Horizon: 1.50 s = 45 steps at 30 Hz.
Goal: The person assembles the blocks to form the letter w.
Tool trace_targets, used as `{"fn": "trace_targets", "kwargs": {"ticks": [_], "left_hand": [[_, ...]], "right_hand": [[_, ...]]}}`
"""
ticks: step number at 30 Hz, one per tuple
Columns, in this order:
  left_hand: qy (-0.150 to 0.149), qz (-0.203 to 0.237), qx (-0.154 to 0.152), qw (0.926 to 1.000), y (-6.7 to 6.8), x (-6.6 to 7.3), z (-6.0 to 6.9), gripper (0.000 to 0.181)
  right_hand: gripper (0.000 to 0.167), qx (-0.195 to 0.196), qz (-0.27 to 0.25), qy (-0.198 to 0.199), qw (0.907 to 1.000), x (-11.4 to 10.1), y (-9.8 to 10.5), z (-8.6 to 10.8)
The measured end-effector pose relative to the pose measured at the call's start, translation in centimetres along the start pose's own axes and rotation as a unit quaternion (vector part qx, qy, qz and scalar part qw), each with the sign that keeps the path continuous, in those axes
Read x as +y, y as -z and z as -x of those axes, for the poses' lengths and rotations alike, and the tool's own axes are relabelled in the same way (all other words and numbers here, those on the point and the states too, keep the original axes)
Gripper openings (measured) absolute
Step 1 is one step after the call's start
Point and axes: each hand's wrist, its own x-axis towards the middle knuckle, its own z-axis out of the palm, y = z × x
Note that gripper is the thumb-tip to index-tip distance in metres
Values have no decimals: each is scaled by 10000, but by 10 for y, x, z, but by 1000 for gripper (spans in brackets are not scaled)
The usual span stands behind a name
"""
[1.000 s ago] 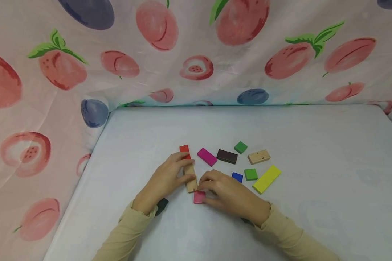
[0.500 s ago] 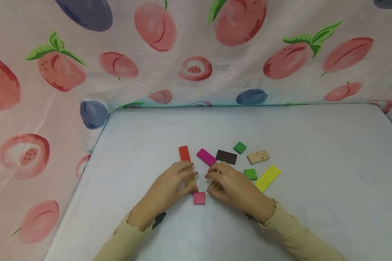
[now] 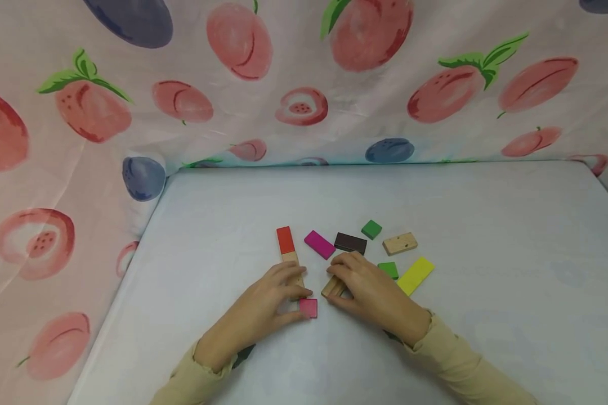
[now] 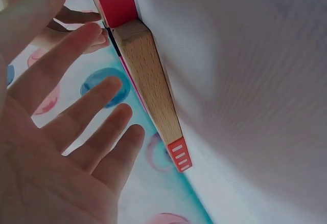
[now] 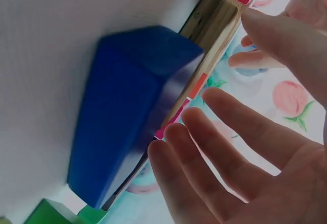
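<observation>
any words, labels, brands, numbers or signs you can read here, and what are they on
None: no word, label, brand, number or sign can be read in any view.
Red block: a row of pale bars shows on it in the left wrist view, but they form no readable lettering.
Patterned cloth: printed fruit and leaves, no readable text.

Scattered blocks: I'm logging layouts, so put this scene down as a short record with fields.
Left hand: thumb and index near opposite edges of pink block; grip unclear
Right hand: over middle wooden block; grip unclear
End to end: red block, left wooden block
Farther back: magenta block, dark block, dark green block, right wooden block
Right side: light green block, yellow block
Blue block: right wrist view only
</observation>
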Motion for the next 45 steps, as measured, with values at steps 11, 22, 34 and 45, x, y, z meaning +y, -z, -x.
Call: {"fn": "trace_targets", "kwargs": {"ticks": [11,22,34,45], "left_hand": [[-217,-312,-31,9993,-3,-1,-1,28],[-32,-231,-88,9997,-4,-2,0,28],[-25,-265,-73,9996,-5,-2,-1,27],[-19,-124,-57,9999,-6,-3,-1,26]], "right_hand": [[38,-115,-108,-215,9996,1,-1,2],[37,-297,-300,-311,9986,0,-1,0],[37,-377,-588,-172,9974,3,-1,-3],[34,-297,-638,-214,9973,0,-4,-9]]}}
